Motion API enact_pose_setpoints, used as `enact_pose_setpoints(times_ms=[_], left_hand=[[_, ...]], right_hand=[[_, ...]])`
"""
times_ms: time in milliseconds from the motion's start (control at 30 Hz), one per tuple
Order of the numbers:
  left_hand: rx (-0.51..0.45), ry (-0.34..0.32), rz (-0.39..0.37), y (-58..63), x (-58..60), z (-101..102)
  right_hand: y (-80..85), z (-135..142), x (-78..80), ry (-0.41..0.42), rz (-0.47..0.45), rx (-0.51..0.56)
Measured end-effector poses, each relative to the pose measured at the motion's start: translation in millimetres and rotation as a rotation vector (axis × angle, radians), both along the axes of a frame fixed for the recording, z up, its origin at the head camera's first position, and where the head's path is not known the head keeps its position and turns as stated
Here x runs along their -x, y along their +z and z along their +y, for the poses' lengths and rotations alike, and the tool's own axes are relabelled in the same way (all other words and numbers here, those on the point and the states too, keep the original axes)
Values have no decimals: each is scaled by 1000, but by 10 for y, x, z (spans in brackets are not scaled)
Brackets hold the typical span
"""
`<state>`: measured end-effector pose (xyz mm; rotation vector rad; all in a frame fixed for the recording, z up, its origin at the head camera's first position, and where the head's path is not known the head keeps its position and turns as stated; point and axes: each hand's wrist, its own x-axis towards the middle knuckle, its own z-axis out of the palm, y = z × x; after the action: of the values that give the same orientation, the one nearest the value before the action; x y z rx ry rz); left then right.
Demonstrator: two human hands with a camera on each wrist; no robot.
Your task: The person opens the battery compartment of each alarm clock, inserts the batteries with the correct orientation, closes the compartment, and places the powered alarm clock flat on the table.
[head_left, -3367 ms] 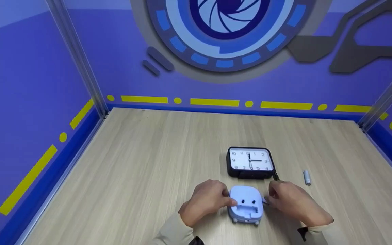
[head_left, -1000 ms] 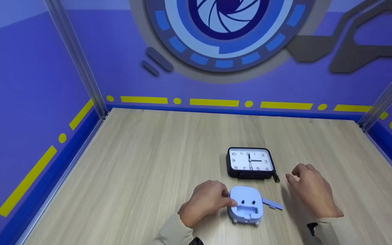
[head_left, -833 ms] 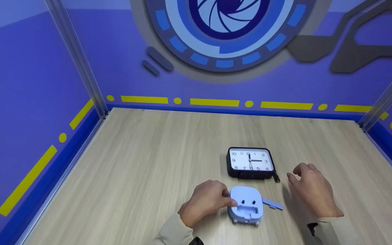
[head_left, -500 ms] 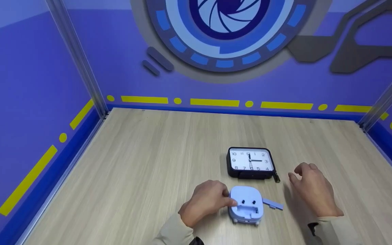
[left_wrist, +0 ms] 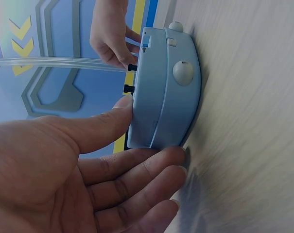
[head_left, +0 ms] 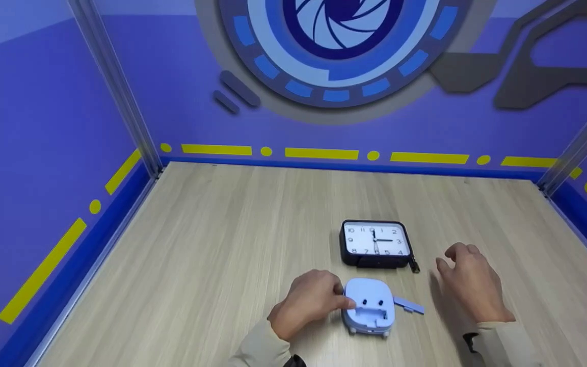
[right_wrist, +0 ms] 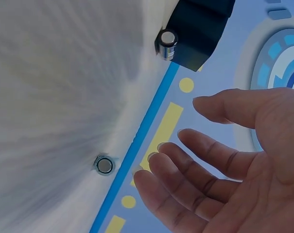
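Observation:
A small light blue alarm clock [head_left: 367,293] lies back up on the table, two black knobs showing and its battery compartment uncovered. My left hand [head_left: 310,299] holds its left side, thumb on the back edge and fingertips against the side, as the left wrist view shows. To the clock's right lies the light blue battery cover [head_left: 409,305]. My right hand [head_left: 472,282] hovers over the table further right, fingers loosely bent and holding nothing. In the right wrist view, a battery [right_wrist: 105,165] lies end-on beyond its fingers; in the head view that hand hides it.
Behind the blue clock lies a black rectangular clock [head_left: 375,243], its white dial facing up. A dark battery [head_left: 414,264] lies close to its lower right corner. Printed blue-purple panels [head_left: 298,132] border the wooden table [head_left: 222,229] at the back and sides.
Over the last few seconds my right hand has let go of the battery cover and drawn away to the right, over the pale battery. My left hand has stayed on the blue clock.

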<state>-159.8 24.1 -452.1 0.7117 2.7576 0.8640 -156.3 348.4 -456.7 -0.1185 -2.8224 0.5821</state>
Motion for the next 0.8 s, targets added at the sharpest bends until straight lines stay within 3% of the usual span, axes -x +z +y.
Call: enact_pose_setpoints(times_ms=[800], left_hand=[[-4,4,-22,11,8,2]], right_hand=[[-59,159,14,-33,-21,4]])
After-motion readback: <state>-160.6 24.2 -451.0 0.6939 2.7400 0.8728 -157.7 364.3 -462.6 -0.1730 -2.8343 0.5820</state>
